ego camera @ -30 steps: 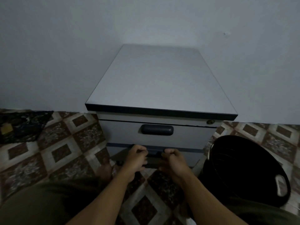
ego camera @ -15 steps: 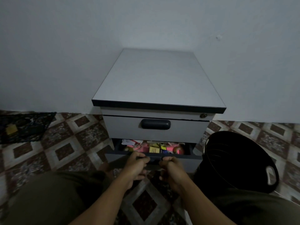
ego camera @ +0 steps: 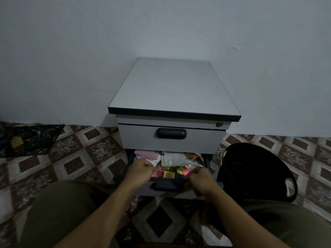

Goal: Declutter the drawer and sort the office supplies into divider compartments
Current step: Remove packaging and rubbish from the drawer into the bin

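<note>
Drawer [ego camera: 179,193]: lower of two in the grey cabinet [ego camera: 175,86]; it stood pulled out toward the person, straight ahead of and beneath both hands, with its long axis running left to right across the body.
Supplies [ego camera: 180,165]: heaped in the open drawer, with a white packet [ego camera: 172,159] in the middle, a pink bundle [ego camera: 146,154] at back left and yellow pads [ego camera: 169,174] near the front; no dividers showed.
Left hand [ego camera: 141,169]: knuckles up and fingers curled, over the drawer's left part, just beside the white packet; whether it pinched anything could not be told.
Right hand [ego camera: 199,178]: curled at the front right corner and blurred; whether it gripped anything could not be told.
Nearer hand: the left was further in and closer to the heap, while the right sat at the front edge, on the bin's side.
Bin [ego camera: 256,174]: black, on the floor just right of the drawer.
Top drawer [ego camera: 171,133]: closed.
Stage: judged to be the very start, with the clutter all inside and sorting not begun.
Next move: probably lifting items up and out toward the person, the left hand best placed to lead.
</note>
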`<action>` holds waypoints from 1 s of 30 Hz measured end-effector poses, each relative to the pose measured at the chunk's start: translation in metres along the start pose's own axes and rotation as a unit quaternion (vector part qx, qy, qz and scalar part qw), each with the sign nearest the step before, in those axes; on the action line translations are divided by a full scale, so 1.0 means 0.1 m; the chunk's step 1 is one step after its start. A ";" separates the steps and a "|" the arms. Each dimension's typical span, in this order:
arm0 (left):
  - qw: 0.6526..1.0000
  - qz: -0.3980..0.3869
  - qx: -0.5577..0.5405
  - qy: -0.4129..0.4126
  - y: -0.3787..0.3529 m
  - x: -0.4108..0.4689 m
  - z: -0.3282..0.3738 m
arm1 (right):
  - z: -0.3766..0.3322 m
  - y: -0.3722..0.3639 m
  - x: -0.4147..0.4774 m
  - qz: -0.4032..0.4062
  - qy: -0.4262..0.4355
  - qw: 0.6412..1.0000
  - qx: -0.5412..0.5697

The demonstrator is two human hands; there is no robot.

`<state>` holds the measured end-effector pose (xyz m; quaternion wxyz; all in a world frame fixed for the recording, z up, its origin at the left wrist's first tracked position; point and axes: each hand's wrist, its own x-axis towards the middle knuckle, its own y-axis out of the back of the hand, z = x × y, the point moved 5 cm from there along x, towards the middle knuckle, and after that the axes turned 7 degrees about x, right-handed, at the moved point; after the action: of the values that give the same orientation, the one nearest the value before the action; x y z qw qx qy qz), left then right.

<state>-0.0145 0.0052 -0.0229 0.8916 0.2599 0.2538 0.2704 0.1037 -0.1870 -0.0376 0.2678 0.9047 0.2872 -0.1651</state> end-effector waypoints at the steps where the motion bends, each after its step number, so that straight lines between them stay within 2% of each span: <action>1: 0.999 0.032 0.012 -0.008 0.09 0.06 0.01 | -0.04 0.11 0.07 0.044 0.026 0.998 -0.028; 4: 0.995 0.086 0.041 -0.006 0.28 0.27 -0.07 | -0.09 0.44 0.25 0.146 0.068 0.983 -0.089; 6: 0.996 0.069 0.055 0.000 0.32 0.42 -0.16 | -0.04 0.55 0.37 0.162 0.060 0.978 -0.114; 10: 0.999 0.012 0.030 0.008 0.27 0.61 -0.24 | 0.11 0.47 0.52 0.093 0.038 0.992 -0.077; 15: 0.999 -0.015 0.001 0.032 0.19 0.67 -0.34 | 0.13 0.36 0.53 0.050 0.046 0.994 -0.083; 20: 0.998 -0.024 0.039 0.036 0.21 0.56 -0.45 | 0.23 0.38 0.40 0.059 0.032 0.990 -0.123; 24: 0.990 -0.081 0.095 0.070 0.21 0.42 -0.55 | 0.38 0.45 0.28 0.065 -0.004 0.985 -0.158; 27: 0.970 -0.149 0.163 0.103 0.25 0.27 -0.58 | 0.43 0.50 0.19 0.035 -0.031 0.980 -0.194; 30: 0.963 -0.170 0.174 0.117 0.25 0.24 -0.63 | 0.45 0.50 0.15 0.001 -0.047 0.976 -0.211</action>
<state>-0.0436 0.0587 -0.0618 0.8295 0.3309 0.4396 0.0952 0.1399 -0.2415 -0.0611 0.4658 0.8194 0.3018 -0.1430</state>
